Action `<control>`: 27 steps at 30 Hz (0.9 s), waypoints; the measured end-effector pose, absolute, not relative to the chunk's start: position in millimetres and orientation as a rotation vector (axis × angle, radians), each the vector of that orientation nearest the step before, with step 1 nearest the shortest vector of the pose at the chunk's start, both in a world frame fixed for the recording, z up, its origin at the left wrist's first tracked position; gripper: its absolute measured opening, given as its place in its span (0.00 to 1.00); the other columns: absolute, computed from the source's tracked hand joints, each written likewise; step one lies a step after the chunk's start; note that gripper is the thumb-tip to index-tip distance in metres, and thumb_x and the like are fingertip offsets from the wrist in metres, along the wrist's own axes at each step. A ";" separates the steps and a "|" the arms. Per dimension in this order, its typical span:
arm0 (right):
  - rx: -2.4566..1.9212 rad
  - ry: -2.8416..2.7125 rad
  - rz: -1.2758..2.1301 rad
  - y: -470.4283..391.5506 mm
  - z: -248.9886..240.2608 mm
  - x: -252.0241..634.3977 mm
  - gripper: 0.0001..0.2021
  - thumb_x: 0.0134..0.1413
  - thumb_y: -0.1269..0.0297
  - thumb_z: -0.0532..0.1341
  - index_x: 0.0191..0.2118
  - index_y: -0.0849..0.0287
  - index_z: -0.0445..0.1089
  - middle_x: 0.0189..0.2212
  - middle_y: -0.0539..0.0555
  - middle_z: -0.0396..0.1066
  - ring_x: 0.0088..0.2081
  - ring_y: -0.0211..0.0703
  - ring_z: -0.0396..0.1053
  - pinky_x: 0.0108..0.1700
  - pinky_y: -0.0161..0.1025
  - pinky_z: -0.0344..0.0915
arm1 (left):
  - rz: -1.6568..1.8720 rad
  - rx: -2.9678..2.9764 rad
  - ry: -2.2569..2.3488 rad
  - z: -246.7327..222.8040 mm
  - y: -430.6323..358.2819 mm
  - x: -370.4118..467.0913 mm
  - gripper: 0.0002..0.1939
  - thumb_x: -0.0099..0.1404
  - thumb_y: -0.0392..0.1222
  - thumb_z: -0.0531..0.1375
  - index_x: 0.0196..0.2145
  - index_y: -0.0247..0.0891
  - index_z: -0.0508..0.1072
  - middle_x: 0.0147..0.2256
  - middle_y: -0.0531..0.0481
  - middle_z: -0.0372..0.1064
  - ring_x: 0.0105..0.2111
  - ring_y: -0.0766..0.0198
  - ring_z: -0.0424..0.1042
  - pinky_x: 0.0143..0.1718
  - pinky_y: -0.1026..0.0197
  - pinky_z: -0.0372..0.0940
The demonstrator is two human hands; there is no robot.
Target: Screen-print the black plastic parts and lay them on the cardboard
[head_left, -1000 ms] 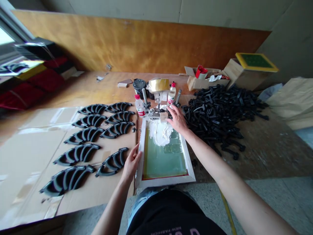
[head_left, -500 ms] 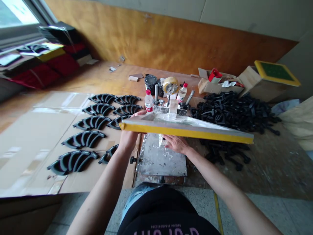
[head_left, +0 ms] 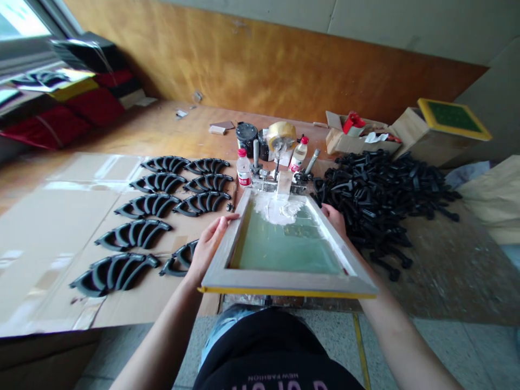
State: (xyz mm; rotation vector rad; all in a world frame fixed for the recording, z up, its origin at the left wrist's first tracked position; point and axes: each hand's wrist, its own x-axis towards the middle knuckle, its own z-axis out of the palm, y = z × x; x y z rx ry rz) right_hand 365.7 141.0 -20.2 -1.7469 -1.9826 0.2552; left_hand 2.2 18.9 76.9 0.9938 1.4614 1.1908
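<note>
Closest is the black shirt (head_left: 268, 357), with light blue jeans (head_left: 215, 333) beside it and a speckled floor (head_left: 410, 346) below. Just beyond, the hands are apart, one on each side of the frame (head_left: 284, 280): the left hand (head_left: 209, 244) grips its left rail, and the right hand (head_left: 335, 219) holds its right rail, partly hidden by it. The frame is tilted over the near part of the table (head_left: 184, 127), its near edge raised and a yellow strip showing along that edge. Inside it is a green screen (head_left: 284, 246), with white paste (head_left: 276, 210) spread over the far end. To the left, on a cardboard sheet (head_left: 60, 216), black curved parts (head_left: 114, 273) lie in two columns; one in the right column is partly covered by the left hand. To the right is a heap (head_left: 377, 189) of black parts. At the frame's far end stands a metal clamp (head_left: 264, 181), with a red-capped bottle at left (head_left: 244, 169) and another at right (head_left: 298, 156). Behind are a roll of tape (head_left: 282, 131) and a black tub (head_left: 246, 135). Farther right, an open box (head_left: 345, 142) holds red and white items, near a yellow-edged green panel (head_left: 455, 116). Red, yellow and black bundles (head_left: 91, 105) sit far left, and a wooden board (head_left: 252, 67) stands along the back.
</note>
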 end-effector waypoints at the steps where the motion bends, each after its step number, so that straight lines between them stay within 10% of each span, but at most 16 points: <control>1: -1.772 -1.903 0.229 147.3 -13.4 366.7 0.21 0.65 0.62 0.49 0.57 0.62 0.69 0.45 0.64 0.76 0.45 0.55 0.74 0.49 0.55 0.70 | 1.138 0.980 1.500 66.6 12.7 0.8 0.30 0.58 0.66 0.60 0.45 0.37 0.78 0.41 0.47 0.75 0.33 0.59 0.71 0.31 0.62 0.65; 6: -1.408 -2.046 -0.003 171.3 20.8 306.1 0.29 0.56 0.62 0.64 0.62 0.61 0.62 0.62 0.64 0.60 0.61 0.57 0.59 0.62 0.53 0.58 | 0.981 0.877 1.489 1.8 -2.3 1.8 0.39 0.57 0.63 0.62 0.60 0.39 0.67 0.32 0.50 0.73 0.27 0.63 0.69 0.27 0.64 0.61; 13: -1.441 -2.484 0.066 164.4 8.4 241.3 0.05 0.59 0.70 0.60 0.41 0.60 0.71 0.39 0.60 0.72 0.45 0.52 0.66 0.49 0.45 0.64 | 0.935 0.963 1.580 -40.2 3.8 2.1 0.40 0.58 0.61 0.61 0.63 0.38 0.65 0.31 0.51 0.73 0.28 0.62 0.70 0.29 0.63 0.62; 27: -0.950 -2.705 0.185 117.0 12.4 261.0 0.08 0.58 0.75 0.57 0.37 0.59 0.72 0.36 0.56 0.71 0.43 0.48 0.66 0.43 0.41 0.63 | 0.961 0.914 1.546 -39.8 2.6 1.5 0.40 0.57 0.62 0.62 0.61 0.35 0.66 0.37 0.45 0.77 0.33 0.58 0.74 0.33 0.61 0.66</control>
